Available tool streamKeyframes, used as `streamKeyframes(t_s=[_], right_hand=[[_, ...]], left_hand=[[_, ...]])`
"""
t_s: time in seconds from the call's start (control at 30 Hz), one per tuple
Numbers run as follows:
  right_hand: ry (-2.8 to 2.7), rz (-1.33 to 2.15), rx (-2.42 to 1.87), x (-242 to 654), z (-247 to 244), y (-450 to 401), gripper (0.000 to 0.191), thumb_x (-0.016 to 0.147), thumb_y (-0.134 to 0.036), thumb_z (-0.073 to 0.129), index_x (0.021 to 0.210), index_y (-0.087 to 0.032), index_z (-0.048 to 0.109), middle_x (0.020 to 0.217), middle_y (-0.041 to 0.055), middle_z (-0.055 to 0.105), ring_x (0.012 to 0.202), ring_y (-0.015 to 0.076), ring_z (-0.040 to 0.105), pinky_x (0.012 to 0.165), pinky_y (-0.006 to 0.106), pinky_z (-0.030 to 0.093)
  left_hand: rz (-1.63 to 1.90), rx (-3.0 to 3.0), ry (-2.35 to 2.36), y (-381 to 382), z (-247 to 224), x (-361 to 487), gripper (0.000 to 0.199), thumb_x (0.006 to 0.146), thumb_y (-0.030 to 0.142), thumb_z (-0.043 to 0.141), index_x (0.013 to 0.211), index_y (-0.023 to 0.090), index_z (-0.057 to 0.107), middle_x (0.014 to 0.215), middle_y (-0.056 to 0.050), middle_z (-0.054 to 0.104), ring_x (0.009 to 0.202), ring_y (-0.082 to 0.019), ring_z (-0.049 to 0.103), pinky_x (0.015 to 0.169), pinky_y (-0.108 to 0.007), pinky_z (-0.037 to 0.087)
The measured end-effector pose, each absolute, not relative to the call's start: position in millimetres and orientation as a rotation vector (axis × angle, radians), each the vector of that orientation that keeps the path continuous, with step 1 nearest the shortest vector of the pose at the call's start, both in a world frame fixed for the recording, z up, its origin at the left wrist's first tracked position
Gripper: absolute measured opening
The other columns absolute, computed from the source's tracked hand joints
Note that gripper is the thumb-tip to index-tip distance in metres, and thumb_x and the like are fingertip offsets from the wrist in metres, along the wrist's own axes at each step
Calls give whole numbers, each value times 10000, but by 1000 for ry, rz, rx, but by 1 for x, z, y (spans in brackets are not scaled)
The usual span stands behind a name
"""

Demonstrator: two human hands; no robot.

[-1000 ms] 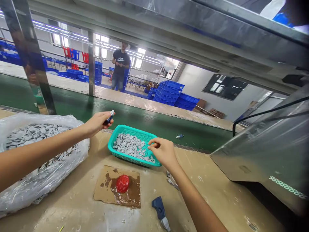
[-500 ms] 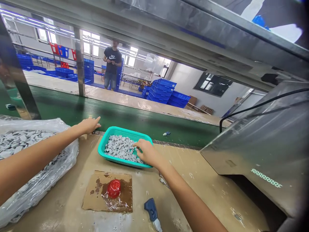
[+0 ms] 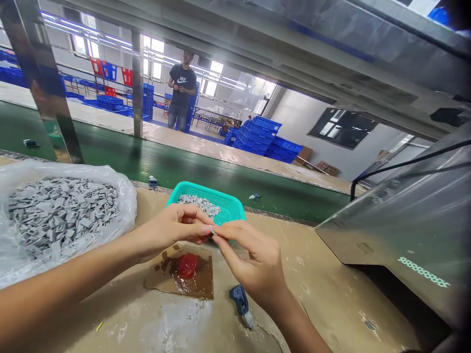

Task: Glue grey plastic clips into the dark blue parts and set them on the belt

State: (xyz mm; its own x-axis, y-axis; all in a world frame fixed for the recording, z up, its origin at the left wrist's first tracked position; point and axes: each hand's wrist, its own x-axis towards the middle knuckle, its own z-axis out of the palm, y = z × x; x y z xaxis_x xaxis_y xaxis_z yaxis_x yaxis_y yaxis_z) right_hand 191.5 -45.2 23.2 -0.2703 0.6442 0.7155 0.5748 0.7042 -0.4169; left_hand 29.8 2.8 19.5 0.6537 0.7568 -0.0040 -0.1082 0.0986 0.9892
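Observation:
My left hand (image 3: 176, 229) and my right hand (image 3: 253, 255) meet in front of the turquoise basket (image 3: 235, 210), fingertips pinched together on one small grey-white piece (image 3: 212, 230). Similar grey pieces (image 3: 201, 205) lie inside the basket, which the hands partly cover. Below them, a wet red round object (image 3: 187, 266) rests on a stained cardboard square (image 3: 204, 287). A dark blue part with a grey tip (image 3: 240, 301) lies on the table to the right of the cardboard.
A clear plastic bag (image 3: 127, 196) full of grey pieces stands at left. Behind the table runs a green belt (image 3: 206, 171) bearing small parts. A metal housing (image 3: 405, 220) is at right. Beyond the belt, a person (image 3: 182, 88) stands near blue crates (image 3: 257, 135).
My right hand has left the basket and my left hand has come back from the belt's edge. They now meet at the small piece. A small part shows on the belt where my left hand was.

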Motion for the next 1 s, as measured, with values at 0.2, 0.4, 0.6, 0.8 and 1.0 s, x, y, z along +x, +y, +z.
streamKeyframes(t_s=[0.2,0.4,0.6,0.8,1.0], right_hand=[[-2055,84,-1018,187,17,-54,148,782,-91,516,813,-190,623,831,43,607,777,170,577,681,282,482],[-2093,85,-995,184,17,-58,168,786,-54,487,825,-180,591,819,39,603,758,162,560,705,283,457],[-2179,295,-1294,203,-6,-61,167,712,-41,534,742,-197,584,716,13,573,769,193,488,655,308,431],[-2375,272,-1305,212,-28,-69,205,717,9,535,715,-189,587,699,8,597,803,209,445,728,363,381],[-2338,138,-1260,214,-34,-65,185,743,-20,520,697,-182,596,697,18,601,777,209,432,716,373,357]], left_hand=[[641,1341,703,3,6,22,208,595,250,709,705,129,580,622,4,584,591,-88,507,523,-177,357],[566,1393,612,4,7,21,262,630,238,670,849,158,550,616,18,583,539,-81,498,507,-182,348],[808,1792,751,27,8,2,350,709,295,585,1032,179,518,899,-45,591,792,-153,547,688,-265,426],[812,1767,837,36,13,-6,300,771,314,484,1031,167,504,914,-48,565,718,-134,570,597,-232,443],[629,2353,1292,52,28,-35,230,771,190,416,931,177,581,882,-37,632,834,-189,574,709,-273,433]])
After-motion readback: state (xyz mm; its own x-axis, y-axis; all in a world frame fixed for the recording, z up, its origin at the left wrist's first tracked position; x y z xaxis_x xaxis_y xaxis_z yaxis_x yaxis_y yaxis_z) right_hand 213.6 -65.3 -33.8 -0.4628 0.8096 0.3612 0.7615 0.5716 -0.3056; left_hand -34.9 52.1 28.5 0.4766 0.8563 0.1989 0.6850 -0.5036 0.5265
